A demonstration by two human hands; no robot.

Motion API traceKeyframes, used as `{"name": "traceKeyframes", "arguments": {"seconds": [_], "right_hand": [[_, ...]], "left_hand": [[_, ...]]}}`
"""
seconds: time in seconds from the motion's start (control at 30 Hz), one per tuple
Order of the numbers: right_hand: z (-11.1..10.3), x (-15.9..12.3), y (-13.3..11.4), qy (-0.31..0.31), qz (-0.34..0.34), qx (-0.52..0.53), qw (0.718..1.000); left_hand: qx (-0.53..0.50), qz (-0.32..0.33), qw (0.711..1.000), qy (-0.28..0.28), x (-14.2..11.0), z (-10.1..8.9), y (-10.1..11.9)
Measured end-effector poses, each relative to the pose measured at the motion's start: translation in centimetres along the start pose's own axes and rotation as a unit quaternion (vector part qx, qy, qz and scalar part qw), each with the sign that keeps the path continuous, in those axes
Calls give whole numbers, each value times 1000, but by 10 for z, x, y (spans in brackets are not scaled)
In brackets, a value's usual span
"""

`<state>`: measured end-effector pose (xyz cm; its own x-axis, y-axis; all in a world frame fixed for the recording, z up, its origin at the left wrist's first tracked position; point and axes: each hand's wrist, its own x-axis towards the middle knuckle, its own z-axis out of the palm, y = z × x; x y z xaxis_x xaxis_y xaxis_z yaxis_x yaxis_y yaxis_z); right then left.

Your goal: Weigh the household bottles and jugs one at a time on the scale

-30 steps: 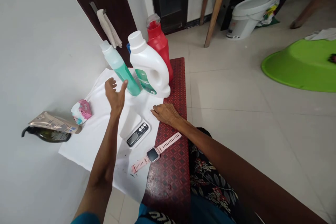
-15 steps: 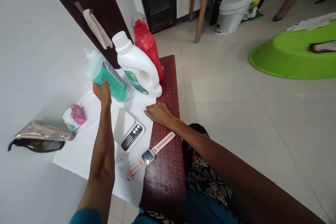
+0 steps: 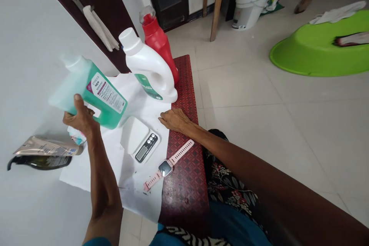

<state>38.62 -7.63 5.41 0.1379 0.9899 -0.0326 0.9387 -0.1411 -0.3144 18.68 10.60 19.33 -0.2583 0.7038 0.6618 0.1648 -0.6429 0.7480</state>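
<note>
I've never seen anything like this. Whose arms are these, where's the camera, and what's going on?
There is no robot: these are a person's bare arms, seen from a single camera worn on their head, looking forward and down. The left hand grips a tilted bottle of green liquid. The right hand rests on the red patterned table, fingers loosely curled. On and beside the white sheet are a digital scale, a pink-strapped watch, a white handled bottle and a red bottle.
</note>
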Motion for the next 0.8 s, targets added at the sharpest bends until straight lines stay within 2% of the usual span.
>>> {"name": "traceKeyframes", "arguments": {"seconds": [0.13,0.27,0.4,0.53,0.67,0.8], "right_hand": [[0,-1,-2,-2,1,-4,1000],[-2,-2,-4,-5,4,-12,1000],[-3,-3,-4,-1,5,-21,1000],[-2,-2,-4,3,2,-23,1000],[-3,-2,-6,-3,7,-26,1000],[-4,-2,-6,-7,11,-22,1000]], "left_hand": [[-27,20,999,-29,-13,-47,34],[-39,-27,998,-50,-40,-76,51],[-56,-74,993,-69,-63,-83,49],[-39,-85,993,-72,-71,-80,44],[11,-65,993,-100,-70,-78,40],[57,-6,988,-146,-69,-91,38]]}}
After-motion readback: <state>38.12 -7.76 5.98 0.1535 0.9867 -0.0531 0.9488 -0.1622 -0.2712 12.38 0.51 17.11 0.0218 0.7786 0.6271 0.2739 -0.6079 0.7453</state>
